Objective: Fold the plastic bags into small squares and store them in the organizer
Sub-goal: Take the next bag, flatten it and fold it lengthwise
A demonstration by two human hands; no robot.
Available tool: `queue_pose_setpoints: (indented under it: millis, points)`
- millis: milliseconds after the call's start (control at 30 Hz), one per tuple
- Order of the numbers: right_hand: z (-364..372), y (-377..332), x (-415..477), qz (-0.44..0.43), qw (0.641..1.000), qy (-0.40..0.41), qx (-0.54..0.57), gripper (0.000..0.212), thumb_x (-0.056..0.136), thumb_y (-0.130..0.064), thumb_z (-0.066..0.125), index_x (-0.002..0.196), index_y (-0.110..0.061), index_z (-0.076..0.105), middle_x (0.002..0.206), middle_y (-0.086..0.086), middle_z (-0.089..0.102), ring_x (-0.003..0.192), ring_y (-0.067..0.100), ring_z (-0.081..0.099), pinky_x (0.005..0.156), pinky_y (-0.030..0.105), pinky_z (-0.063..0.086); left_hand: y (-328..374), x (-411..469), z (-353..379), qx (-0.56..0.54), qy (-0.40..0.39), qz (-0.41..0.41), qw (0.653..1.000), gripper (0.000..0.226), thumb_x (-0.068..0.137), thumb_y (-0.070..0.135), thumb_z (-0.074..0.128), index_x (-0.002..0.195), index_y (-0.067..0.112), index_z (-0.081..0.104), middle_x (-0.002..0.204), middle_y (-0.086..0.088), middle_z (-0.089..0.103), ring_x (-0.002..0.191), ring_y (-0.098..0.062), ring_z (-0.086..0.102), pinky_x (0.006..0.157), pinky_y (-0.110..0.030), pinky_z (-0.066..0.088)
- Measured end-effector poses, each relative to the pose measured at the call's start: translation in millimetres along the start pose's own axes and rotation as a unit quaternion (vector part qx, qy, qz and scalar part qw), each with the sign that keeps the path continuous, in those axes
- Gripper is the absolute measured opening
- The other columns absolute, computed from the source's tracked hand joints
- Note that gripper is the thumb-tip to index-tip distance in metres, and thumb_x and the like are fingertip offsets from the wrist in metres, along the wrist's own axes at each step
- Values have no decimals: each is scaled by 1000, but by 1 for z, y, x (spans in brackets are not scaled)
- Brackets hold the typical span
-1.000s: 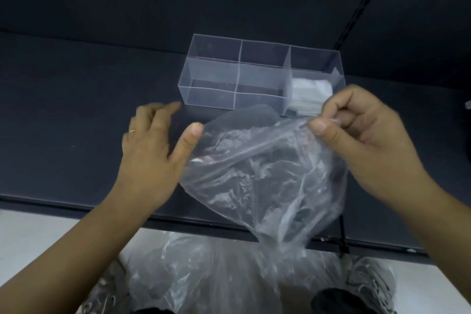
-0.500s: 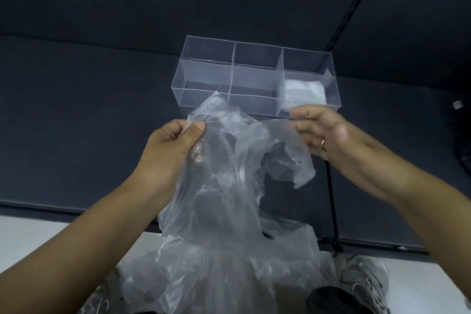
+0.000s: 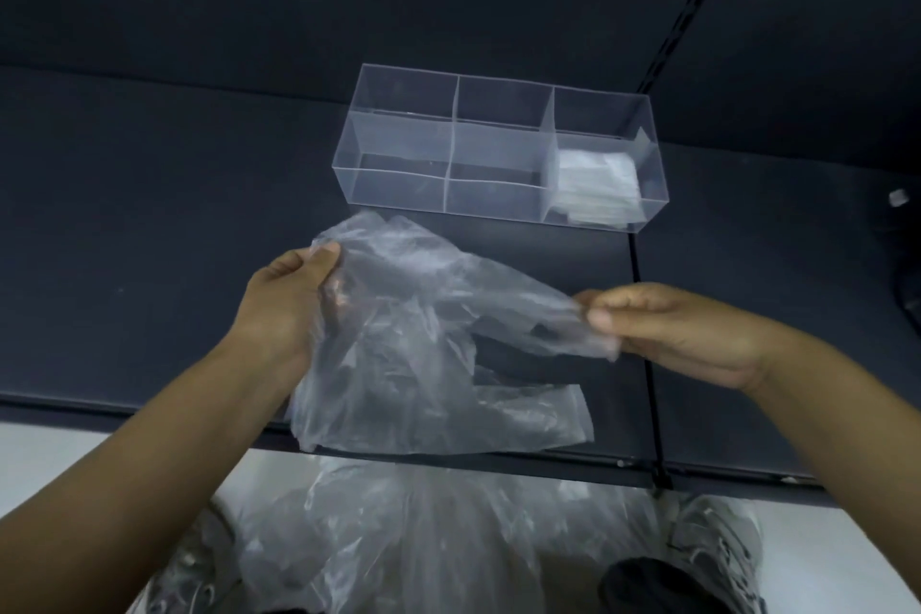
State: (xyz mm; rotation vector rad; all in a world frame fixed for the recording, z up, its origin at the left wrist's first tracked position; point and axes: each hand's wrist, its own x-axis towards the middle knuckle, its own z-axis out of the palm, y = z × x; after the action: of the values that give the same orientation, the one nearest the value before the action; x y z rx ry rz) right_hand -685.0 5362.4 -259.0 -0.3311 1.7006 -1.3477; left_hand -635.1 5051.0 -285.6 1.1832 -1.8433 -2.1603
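A crumpled clear plastic bag (image 3: 428, 354) hangs in the air over the front of the dark table (image 3: 149, 224). My left hand (image 3: 286, 297) grips its upper left corner. My right hand (image 3: 668, 329) pinches its right corner between thumb and fingers, and the bag stretches between the two hands. Behind it stands a clear acrylic organizer (image 3: 498, 150) with several compartments. Folded bags (image 3: 595, 187) lie in its front right compartment.
A heap of loose clear plastic bags (image 3: 398, 538) lies below the table's front edge, between my shoes (image 3: 717, 548). A black vertical rail (image 3: 643, 314) crosses the table on the right. A small pale object (image 3: 898, 197) sits at the far right.
My right hand has moved right and down and now pinches the bag's corner. The bag has been drawn out wider between both hands and lifted clear of the heap.
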Motion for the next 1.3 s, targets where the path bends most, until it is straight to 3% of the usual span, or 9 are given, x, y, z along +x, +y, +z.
queue_pose_setpoints:
  millis: [133, 233, 433, 533, 633, 733, 1000, 1133, 1300]
  points:
    - [-23, 2, -5, -5, 994, 65, 92, 39, 87, -39, 48, 61, -16, 65, 95, 4, 71, 86, 13, 64, 82, 27, 52, 1, 10, -17, 5, -3, -28, 1000, 16, 91, 25, 63, 79, 15, 63, 59, 7, 67, 48, -5, 63, 42, -15, 47]
    - [-35, 3, -2, 1, 987, 102, 128, 30, 81, -40, 57, 85, -12, 69, 99, 11, 71, 80, 16, 67, 74, 27, 56, 4, 16, -27, 50, -88, -91, 991, 17, 88, 25, 66, 97, 10, 68, 85, -4, 72, 62, -13, 70, 51, -22, 54]
    - [-20, 13, 5, 72, 995, 41, 53, 48, 81, -37, 69, 122, -17, 55, 113, 2, 67, 101, 19, 66, 78, 28, 54, 17, 26, -30, 121, -250, -144, 950, 67, 77, 63, 55, 118, 12, 67, 115, -9, 70, 105, -25, 67, 79, -35, 54]
    - [-11, 19, 5, 81, 996, 42, -25, 57, 71, -19, 82, 121, -21, 55, 114, 1, 65, 97, 10, 65, 81, 21, 49, 24, 38, -20, 150, -239, -169, 944, 72, 85, 66, 43, 111, 3, 69, 105, -13, 72, 97, -28, 68, 80, -36, 52]
    - [-9, 28, 5, 68, 993, 94, -17, 38, 76, -1, 74, 110, -10, 62, 107, 10, 67, 94, 16, 64, 87, 25, 50, 26, 45, -3, 142, -178, -153, 962, 39, 92, 43, 56, 90, 6, 69, 76, -6, 71, 63, -17, 67, 60, -26, 57]
    - [-14, 33, 1, 67, 989, 125, 29, 13, 77, -6, 72, 89, -11, 71, 84, 3, 67, 80, 12, 61, 81, 21, 50, 23, 52, 2, 152, -136, -112, 973, 18, 91, 23, 64, 79, 10, 67, 57, 1, 68, 45, -10, 63, 43, -20, 52]
    - [-24, 32, 2, 3, 940, 223, 258, 12, 69, -32, 72, 64, -21, 69, 67, -3, 55, 56, 6, 52, 52, 16, 44, 9, 60, -8, 99, -81, -122, 984, 14, 92, 20, 61, 81, 11, 65, 76, -4, 63, 55, -13, 60, 41, -20, 52]
    - [-25, 25, 8, -18, 930, 238, 281, 31, 71, -50, 67, 72, -20, 68, 66, -4, 51, 56, 7, 48, 53, 17, 44, 7, 60, -8, 118, -89, -124, 981, 14, 91, 22, 63, 82, 11, 65, 65, -1, 67, 53, -12, 61, 42, -20, 51]
    - [-26, 17, 13, -65, 897, 172, 401, 45, 81, -59, 54, 50, -26, 54, 76, -6, 59, 70, 6, 55, 63, 20, 46, 4, 59, -7, 119, -97, -134, 979, 16, 91, 24, 61, 81, 12, 65, 52, 4, 66, 61, -15, 58, 57, -30, 47]
